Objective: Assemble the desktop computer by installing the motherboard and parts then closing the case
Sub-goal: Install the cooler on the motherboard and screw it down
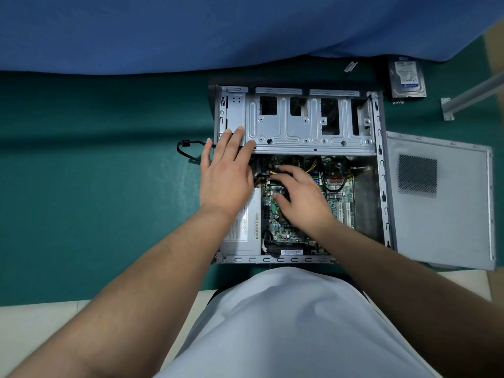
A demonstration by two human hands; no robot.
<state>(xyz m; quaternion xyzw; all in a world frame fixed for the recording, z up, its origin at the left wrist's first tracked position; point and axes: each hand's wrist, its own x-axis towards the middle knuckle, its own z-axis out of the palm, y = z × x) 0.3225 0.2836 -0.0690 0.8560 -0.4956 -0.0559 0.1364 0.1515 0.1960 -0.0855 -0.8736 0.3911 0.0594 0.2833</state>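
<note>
While our left hand (226,175) lies flat with its fingers spread and straight across the corner of the steel drive cage (308,124), our right hand (300,197) reaches down inside the open computer case (380,170), fingers curled over the motherboard (283,227) near a bunch of yellow and black cables (272,173); whether those fingers pinch a connector or only press on the board, we cannot tell. The case lies on its side on the green tabletop (95,186), just in front of us, with the board already seated on its floor and the power supply (242,227) beside it on the left.

We judge the case to be stiff, fairly heavy sheet metal with thin stamped edges, best steadied by a flat palm on the cage or frame, as our left hand does. The motherboard looks rigid but fragile, crowded with small capacitors and slots, so we would touch it only at its edges or at sturdy connector housings. The cables are limp and should be gripped by their plugs, not the wires.

Off to the right, the side panel (441,200) lies flat, touching the case, light and likely to flex. A hard drive (407,77) waits beyond the far corner, dense and shock-sensitive, best held by its sides.
</note>
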